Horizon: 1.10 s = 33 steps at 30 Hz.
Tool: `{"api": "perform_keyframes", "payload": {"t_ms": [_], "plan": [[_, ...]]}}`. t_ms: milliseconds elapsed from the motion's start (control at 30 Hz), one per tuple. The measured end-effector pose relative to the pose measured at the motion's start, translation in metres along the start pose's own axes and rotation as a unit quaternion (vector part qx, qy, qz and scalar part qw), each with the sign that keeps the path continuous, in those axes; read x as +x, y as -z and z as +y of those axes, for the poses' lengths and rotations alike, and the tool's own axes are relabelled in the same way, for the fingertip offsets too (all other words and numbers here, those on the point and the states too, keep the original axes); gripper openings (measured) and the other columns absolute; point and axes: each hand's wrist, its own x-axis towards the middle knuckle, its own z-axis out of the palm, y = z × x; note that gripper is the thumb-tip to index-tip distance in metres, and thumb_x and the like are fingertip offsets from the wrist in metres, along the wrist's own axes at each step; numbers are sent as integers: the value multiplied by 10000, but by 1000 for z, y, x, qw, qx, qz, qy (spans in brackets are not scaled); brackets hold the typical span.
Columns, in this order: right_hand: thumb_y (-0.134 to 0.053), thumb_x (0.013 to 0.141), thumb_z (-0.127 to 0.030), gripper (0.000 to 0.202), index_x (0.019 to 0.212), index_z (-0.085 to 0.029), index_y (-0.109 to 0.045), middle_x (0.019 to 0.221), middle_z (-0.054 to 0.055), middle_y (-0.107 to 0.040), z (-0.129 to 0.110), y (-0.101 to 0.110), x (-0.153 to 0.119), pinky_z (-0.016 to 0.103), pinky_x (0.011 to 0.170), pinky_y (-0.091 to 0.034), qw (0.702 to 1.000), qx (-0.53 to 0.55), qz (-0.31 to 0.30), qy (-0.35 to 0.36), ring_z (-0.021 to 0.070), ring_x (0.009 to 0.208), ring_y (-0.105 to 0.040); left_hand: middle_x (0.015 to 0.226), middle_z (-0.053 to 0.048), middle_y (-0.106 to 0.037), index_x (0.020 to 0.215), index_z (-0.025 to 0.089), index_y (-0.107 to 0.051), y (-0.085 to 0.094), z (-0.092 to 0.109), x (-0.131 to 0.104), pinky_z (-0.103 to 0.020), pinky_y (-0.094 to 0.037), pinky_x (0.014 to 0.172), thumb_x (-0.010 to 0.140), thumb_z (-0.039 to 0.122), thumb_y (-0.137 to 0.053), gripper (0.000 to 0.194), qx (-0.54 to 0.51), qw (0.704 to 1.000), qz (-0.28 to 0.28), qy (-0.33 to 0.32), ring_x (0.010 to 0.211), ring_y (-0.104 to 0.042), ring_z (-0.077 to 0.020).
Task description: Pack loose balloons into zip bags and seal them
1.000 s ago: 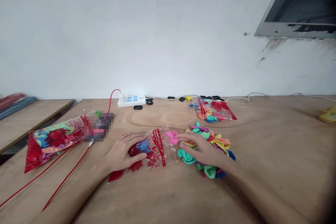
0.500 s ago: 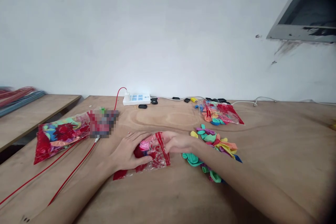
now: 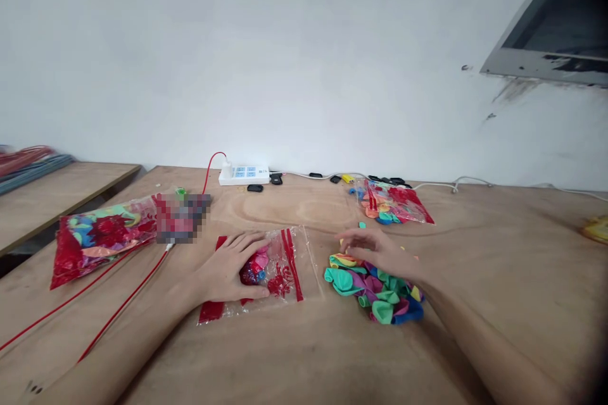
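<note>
A clear plastic bag with red print lies flat on the wooden table, with a few pink and blue balloons inside. My left hand rests on its left part, fingers and thumb spread and pressing it down. The bag's right end extends past a red double stripe, uncovered. To the right is a heap of uninflated balloons in green, purple, yellow and blue. My right hand hovers over the heap's back edge, its fingers loosely bent and apart; no balloon shows in it.
A filled balloon bag lies at the left beside a blurred-out object and red cables. Another balloon bag lies at the back right. Along the wall are a white power strip, small black pieces and a white cord. A window is upper right.
My right hand has left the bag's right end and moved right, over the balloon heap. My left hand stays on the bag, whose right end now lies flatter.
</note>
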Motion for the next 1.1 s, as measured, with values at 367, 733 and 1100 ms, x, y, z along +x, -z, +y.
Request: {"api": "perform_keyframes", "payload": {"t_ms": [367,733,1100], "plan": [[-577,1031,-526,323,1040,-298,-806,1028,69,-577,2,-14,-21,516,1015,-510,976,-203,7,78,272,1020,-597,1683,-140,-403,1657,289,-347,4,4,1,-608,-357,1236,821,786,-748,1052,14,1000,-28,-2,1530,-382,-410],[-609,1017,-486,293,1021,-255,-790,972,76,-688,-2,-30,-17,391,819,-542,980,-130,133,64,253,894,-641,1697,-101,-398,1660,338,-359,4,1,0,-597,-391,1222,820,747,-776,1023,2,1000,-15,-8,1526,-397,-412],[-719,939,-556,364,1192,-305,-796,1017,59,-664,-6,-19,-23,387,847,-516,975,-211,1,62,255,954,-618,1708,-101,-369,1675,331,-313,5,1,0,-581,-352,1248,860,753,-736,1010,13,999,-33,-9,1548,-361,-393]]}}
